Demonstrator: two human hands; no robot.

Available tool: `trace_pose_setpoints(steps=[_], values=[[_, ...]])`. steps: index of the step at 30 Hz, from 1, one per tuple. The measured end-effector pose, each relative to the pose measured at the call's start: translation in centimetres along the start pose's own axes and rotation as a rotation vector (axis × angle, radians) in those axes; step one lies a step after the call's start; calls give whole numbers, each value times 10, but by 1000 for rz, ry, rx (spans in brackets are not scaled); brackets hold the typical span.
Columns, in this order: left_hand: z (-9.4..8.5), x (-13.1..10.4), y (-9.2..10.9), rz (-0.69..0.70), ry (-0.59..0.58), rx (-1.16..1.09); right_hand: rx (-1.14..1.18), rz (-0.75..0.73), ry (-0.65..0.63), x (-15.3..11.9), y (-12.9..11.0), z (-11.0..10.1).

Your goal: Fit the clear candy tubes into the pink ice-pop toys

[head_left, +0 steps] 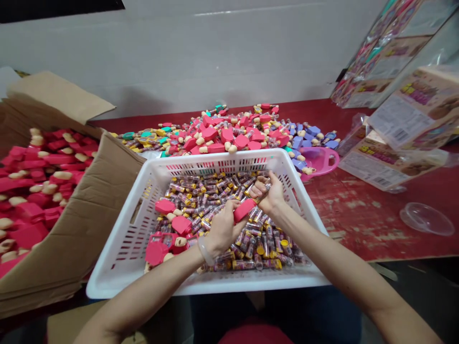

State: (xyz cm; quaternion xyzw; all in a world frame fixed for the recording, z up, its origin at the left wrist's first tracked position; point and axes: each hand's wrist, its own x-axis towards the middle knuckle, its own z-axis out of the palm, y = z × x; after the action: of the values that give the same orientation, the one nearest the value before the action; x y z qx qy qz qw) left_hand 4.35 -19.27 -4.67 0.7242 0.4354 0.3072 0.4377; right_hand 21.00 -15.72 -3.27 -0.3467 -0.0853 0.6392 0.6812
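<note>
A flat red plastic piece [245, 209] sits at the centre of the frame, above a white basket [143, 191] full of small candy tubes [251, 243]. The left hand [222, 229] is curled around its lower end, wrist bent upward. The right hand [268, 191], just beyond it, is closed on a few tubes. Both forearms reach in from the lower frame.

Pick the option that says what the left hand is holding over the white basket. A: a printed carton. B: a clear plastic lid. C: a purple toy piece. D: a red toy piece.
D: the left hand grips a red toy piece above the small tubes in the white basket, and the right hand is closed on its far end.
</note>
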Motion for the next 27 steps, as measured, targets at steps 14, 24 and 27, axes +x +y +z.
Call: trace_pose_setpoints(steps=[14, 24, 27], values=[[-33, 21, -5, -505, -517, -818, -431, 37, -481, -3, -19, -4], [-30, 19, -13, -234, -185, -219, -512, -7, -204, 8, 2, -12], [-34, 24, -12, -483, -506, -673, -461, 81, -431, 1, -23, -10]])
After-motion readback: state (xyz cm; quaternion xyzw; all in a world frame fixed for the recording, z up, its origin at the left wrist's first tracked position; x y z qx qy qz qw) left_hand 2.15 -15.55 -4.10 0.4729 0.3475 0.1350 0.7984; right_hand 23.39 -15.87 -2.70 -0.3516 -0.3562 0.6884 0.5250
